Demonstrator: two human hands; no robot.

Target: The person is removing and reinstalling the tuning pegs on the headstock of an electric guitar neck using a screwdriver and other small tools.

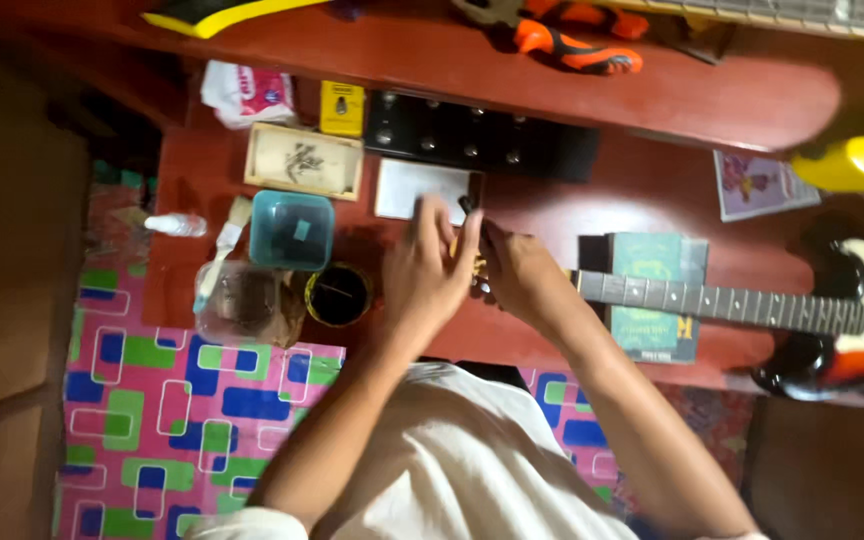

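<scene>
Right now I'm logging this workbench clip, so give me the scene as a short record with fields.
Setting: red wooden workbench, seen from above
Left hand: at the guitar's headstock end, fingers curled; whether it grips is unclear
Right hand: at the same spot, beside the left
Guitar neck: lies across a green box
Left of the hands: teal lidded tub, round dark tin, clear jar
Shelf above: orange-handled pliers

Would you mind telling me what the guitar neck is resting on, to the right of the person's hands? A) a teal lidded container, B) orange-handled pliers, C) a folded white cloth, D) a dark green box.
D: the guitar neck lies across a dark green box on the red table, just right of the right hand and the left hand.
</scene>
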